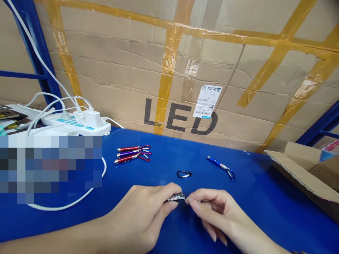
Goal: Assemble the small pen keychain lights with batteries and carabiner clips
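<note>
My left hand (pixel 150 211) is closed round a small black pen light (pixel 178 197), most of it hidden in the fingers; a white label and its end show. Thumb and forefinger of my right hand (pixel 212 211) pinch together right at that end, and whatever they hold is too small to make out. Just beyond the hands lies a loose black carabiner clip (pixel 184 174). A blue pen light (pixel 218 163) with a blue carabiner rests farther right. To the left, two red pen lights (pixel 128 159) and a purple pen light (pixel 129 153) lie side by side with clips attached.
A large taped cardboard box (pixel 119 77) marked LED walls off the back of the blue table (pixel 169 148). At left stands a white power strip (pixel 97 129) with plugs and looping cables (pixel 79 203). An open cardboard box (pixel 304 176) sits at right. Part of the left side is pixelated.
</note>
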{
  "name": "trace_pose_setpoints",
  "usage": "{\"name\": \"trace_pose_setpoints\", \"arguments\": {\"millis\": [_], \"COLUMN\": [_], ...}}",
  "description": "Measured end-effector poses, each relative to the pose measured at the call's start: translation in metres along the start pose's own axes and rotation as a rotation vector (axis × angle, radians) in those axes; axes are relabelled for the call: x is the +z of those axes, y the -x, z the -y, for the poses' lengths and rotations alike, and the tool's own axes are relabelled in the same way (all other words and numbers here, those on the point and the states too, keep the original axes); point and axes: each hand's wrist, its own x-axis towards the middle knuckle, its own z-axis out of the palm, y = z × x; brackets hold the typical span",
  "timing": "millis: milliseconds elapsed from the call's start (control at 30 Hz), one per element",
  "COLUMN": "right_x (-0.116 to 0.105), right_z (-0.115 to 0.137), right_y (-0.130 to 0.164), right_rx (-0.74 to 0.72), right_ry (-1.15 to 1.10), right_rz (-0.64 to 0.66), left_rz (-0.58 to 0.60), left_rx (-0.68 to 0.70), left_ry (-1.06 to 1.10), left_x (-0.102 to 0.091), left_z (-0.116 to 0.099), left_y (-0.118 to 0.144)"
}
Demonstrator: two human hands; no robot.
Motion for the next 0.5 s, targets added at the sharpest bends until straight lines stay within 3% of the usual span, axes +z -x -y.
{"name": "trace_pose_setpoints", "arguments": {"millis": [500], "right_x": [0.0005], "right_z": [-0.0096], "right_y": [-0.0047], "right_rx": [-0.099], "right_ry": [-0.005], "right_rz": [-0.018], "left_rz": [0.021], "left_rx": [-0.01], "left_ry": [0.005], "left_x": [-0.002], "left_z": [-0.0019], "left_y": [-0.0005]}}
